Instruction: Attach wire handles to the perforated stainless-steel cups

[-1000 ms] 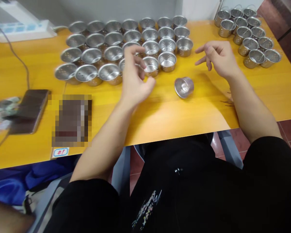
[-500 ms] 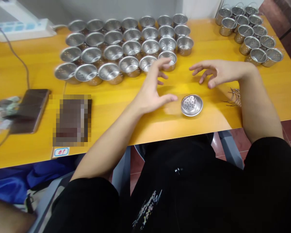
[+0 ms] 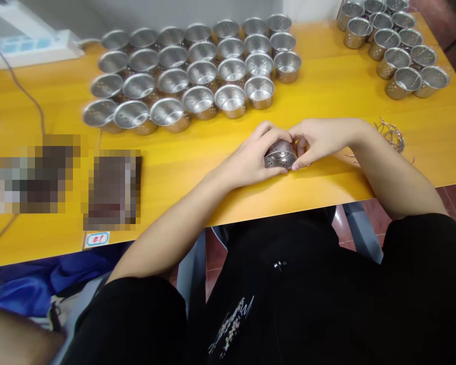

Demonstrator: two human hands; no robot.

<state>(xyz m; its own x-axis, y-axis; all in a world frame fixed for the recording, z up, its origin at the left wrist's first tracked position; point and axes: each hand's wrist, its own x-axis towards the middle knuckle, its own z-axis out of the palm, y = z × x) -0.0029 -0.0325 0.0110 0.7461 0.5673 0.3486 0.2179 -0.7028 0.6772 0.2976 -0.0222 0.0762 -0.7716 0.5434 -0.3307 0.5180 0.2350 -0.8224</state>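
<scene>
A small perforated metal cup [image 3: 280, 158] is between my two hands, just above or on the yellow table near its front edge; I cannot tell if it touches the wood. My left hand [image 3: 259, 154] curls round its left side, fingers over the top and thumb below. At its right side my right hand [image 3: 309, 143] grips the cup with bent fingers and the thumb tip low on the rim. The fingers hide much of the cup. Thin bent wire handles [image 3: 393, 136] lie in a small heap beyond my right forearm.
Rows of similar perforated cups [image 3: 231, 99] stand at the back left. Several cups with wire handles [image 3: 403, 83] stand at the far right. A blurred dark object [image 3: 112, 187] lies on the left, and a white power strip [image 3: 34, 48] is behind it.
My hands have come down and together from apart in the air and closed round the cup. The cup has shifted a little to the left and changed its tilt.
</scene>
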